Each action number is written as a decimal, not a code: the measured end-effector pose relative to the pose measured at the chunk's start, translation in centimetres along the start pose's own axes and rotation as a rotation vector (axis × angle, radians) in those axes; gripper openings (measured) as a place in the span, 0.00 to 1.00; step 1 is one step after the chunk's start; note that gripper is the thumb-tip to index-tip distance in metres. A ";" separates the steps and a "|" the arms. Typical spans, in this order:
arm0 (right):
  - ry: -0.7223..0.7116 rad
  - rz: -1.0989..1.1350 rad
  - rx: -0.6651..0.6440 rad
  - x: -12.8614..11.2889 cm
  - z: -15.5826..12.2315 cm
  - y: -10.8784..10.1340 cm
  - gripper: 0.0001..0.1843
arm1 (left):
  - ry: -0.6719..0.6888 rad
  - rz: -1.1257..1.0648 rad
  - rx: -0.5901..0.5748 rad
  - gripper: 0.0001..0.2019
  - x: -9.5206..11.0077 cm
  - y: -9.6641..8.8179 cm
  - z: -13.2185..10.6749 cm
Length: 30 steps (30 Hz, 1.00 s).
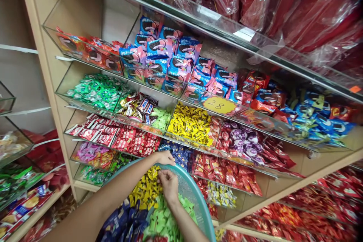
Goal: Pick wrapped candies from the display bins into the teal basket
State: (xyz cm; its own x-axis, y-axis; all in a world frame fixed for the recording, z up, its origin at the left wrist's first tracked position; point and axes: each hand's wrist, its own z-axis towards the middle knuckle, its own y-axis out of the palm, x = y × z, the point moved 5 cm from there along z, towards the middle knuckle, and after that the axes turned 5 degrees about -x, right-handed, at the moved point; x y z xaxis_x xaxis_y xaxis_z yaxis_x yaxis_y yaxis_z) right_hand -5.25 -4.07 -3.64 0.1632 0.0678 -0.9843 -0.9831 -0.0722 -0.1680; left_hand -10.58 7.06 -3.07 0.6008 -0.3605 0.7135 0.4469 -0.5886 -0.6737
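Two bare forearms come up from the bottom edge, and they meet over a round turquoise basket (195, 196) that the person keeps close to the body. Behind it stands the biggest thing in view, a tall shelf unit (53, 94) with clear slanted bins, and every bin is full of wrapped sweets. On top of the unit lie red packs in clear plastic (272, 0). The upper bins hold blue and pink cookie packets (170, 56), and a yellow price tag (219, 104) with the number 28 is stuck on the front of one bin. Lower there are green candies (96, 90), red wafer bars (113, 134), yellow candies (191, 124) and purple and white ones (244, 141).

The basket is held just below the lower bins and it is already loaded: yellow wrapped candies (146, 191) at the far side, light green wrappers (164, 221) in the middle, dark blue packets (121, 223) at the near left.

Left hand (164, 157) rests on the far rim of the basket, the fingers curled over the edge and gripping it. Right hand (169, 185) is inside the basket, just beside the yellow pile, with the fingers pinched together; whether they hold a small candy I cannot tell.
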 end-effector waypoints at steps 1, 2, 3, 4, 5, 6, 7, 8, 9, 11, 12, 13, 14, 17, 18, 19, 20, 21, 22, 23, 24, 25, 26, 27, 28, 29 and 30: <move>-0.011 -0.015 -0.006 0.0 0.0 -0.1 0.17 | 0.003 0.000 -0.001 0.14 0.0 0.0 0.0; -0.022 -0.025 -0.011 0.1 -0.1 -0.2 0.17 | 0.005 0.001 -0.002 0.14 0.0 0.1 0.0; -0.034 -0.030 -0.017 0.0 -0.1 -0.2 0.17 | 0.005 0.001 -0.002 0.14 0.0 0.1 0.0; -0.044 -0.031 -0.022 0.0 0.0 -0.1 0.17 | 0.006 0.001 -0.001 0.14 0.0 0.1 0.0; -0.053 -0.028 -0.029 0.0 0.0 0.0 0.17 | 0.008 0.000 -0.001 0.14 0.0 0.1 0.0; -0.059 -0.022 -0.036 -0.1 0.1 0.1 0.16 | 0.010 0.000 0.000 0.14 0.0 0.1 0.0; -0.062 -0.014 -0.041 -0.1 0.2 0.3 0.16 | 0.010 -0.001 0.000 0.14 0.0 0.1 0.0; -0.062 -0.003 -0.044 -0.1 0.4 0.6 0.16 | 0.008 0.001 -0.001 0.14 0.1 0.1 0.0; -0.060 0.011 -0.044 0.0 0.5 0.8 0.16 | 0.004 0.006 -0.002 0.14 0.1 0.0 -0.1; -0.051 0.038 -0.031 0.1 0.7 1.0 0.15 | -0.008 0.018 -0.005 0.14 0.2 0.0 -0.2; -0.049 0.047 -0.022 0.2 0.8 1.1 0.14 | -0.015 0.024 -0.007 0.15 0.2 0.0 -0.2; -0.049 0.050 -0.014 0.2 0.9 1.1 0.14 | -0.020 0.027 -0.010 0.15 0.2 -0.1 -0.2; -0.052 0.048 -0.009 0.3 0.9 1.0 0.14 | -0.023 0.027 -0.010 0.15 0.2 -0.1 -0.3; -0.063 0.025 -0.005 0.4 0.8 0.7 0.15 | -0.024 0.026 -0.005 0.15 0.3 -0.1 -0.3; -0.063 0.018 -0.005 0.5 0.7 0.5 0.15 | -0.020 0.029 -0.004 0.14 0.3 -0.1 -0.3; -0.061 0.014 -0.005 0.5 0.6 0.4 0.15 | -0.014 0.032 -0.003 0.14 0.4 -0.1 -0.3; -0.059 0.012 -0.006 0.6 0.5 0.3 0.16 | -0.008 0.034 -0.004 0.14 0.4 -0.1 -0.3; -0.057 0.011 -0.007 0.6 0.4 0.2 0.16 | -0.002 0.035 -0.006 0.14 0.4 -0.1 -0.3; -0.055 0.011 -0.008 0.6 0.2 0.1 0.16 | 0.002 0.035 -0.007 0.13 0.5 -0.1 -0.4; -0.057 0.007 -0.008 0.5 0.1 0.0 0.16 | 0.004 0.034 -0.008 0.13 0.5 -0.1 -0.4; -0.061 -0.005 -0.007 0.4 -0.1 -0.2 0.16 | 0.004 0.032 -0.009 0.13 0.5 -0.2 -0.4; -0.070 -0.028 -0.005 0.1 -0.3 -0.4 0.15 | 0.000 0.031 -0.009 0.13 0.5 -0.2 -0.3; -0.087 -0.064 0.003 -0.4 -0.5 -0.8 0.15 | -0.004 0.031 -0.010 0.13 0.4 -0.2 -0.3; -0.116 -0.112 0.017 -1.1 -0.7 -1.3 0.15 | -0.010 0.031 -0.009 0.14 0.4 -0.2 -0.3; -0.161 -0.171 0.040 -2.1 -0.9 -1.9 0.15 | -0.015 0.032 -0.007 0.14 0.2 -0.1 -0.2; -0.219 -0.234 0.074 -3.4 -1.0 -2.7 0.15 | -0.016 0.033 -0.006 0.14 0.2 -0.1 -0.2; -0.287 -0.296 0.115 -4.9 -1.1 -3.6 0.15 | -0.011 0.036 -0.007 0.14 0.1 -0.1 -0.1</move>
State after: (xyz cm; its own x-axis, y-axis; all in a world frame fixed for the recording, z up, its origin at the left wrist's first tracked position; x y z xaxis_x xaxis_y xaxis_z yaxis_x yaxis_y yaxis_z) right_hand -2.41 -5.23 1.74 0.4261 0.3447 -0.8364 -0.9028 0.1022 -0.4177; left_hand -10.64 7.01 -2.92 0.6235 -0.3741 0.6865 0.4197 -0.5806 -0.6977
